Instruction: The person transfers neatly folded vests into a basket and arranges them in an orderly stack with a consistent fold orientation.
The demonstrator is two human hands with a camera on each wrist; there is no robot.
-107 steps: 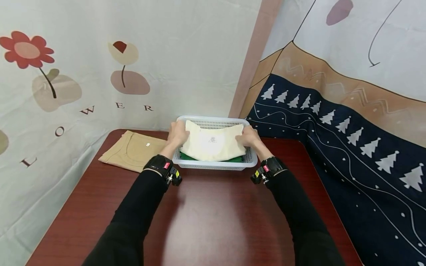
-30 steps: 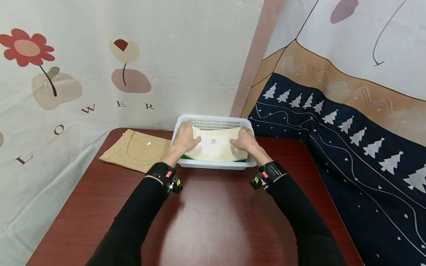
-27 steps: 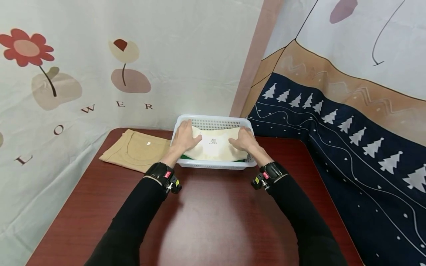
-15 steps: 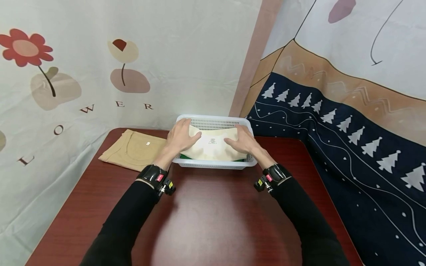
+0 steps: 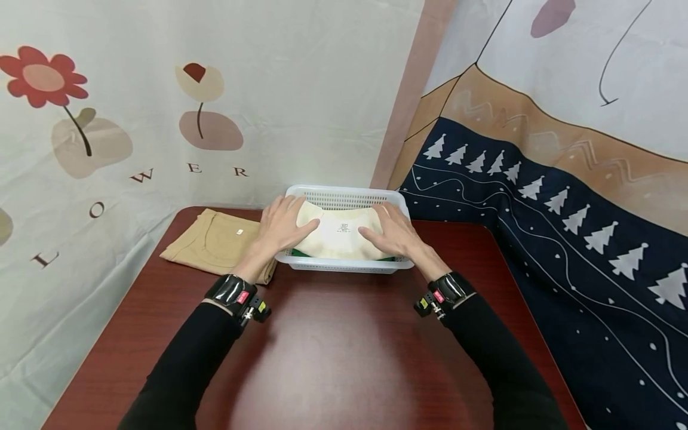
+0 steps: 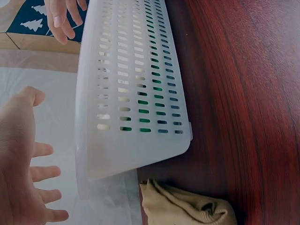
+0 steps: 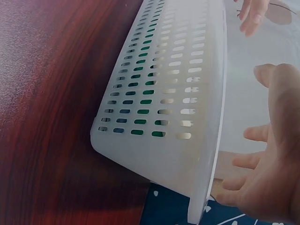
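A folded cream garment with a small printed mark (image 5: pixel 344 242) lies in a white perforated plastic basket (image 5: pixel 344 267). Below it shows the edge of a green cloth (image 5: pixel 301 254), and bluish cloth shows lower down through the slots in both wrist views. My left hand (image 5: pixel 280 226) is over the basket's left end, fingers spread and holding nothing. Over the right end, my right hand (image 5: pixel 396 233) has its fingers extended and thumb apart. Both wrist views show the hands raised above the basket rim, with a gap to it.
A folded tan garment (image 5: pixel 215 242) with a small white label lies on the red-brown table (image 5: pixel 344 346), left of the basket. A pale printed curtain (image 5: pixel 301 119) hangs behind, and a navy cloth with white trees (image 5: pixel 537 251) hangs at the right.
Earlier the hands gripped the cream garment's sides, then lay on its edges inside the basket. Now they have let go, lifted and spread outward. The garment lies lower in the basket.
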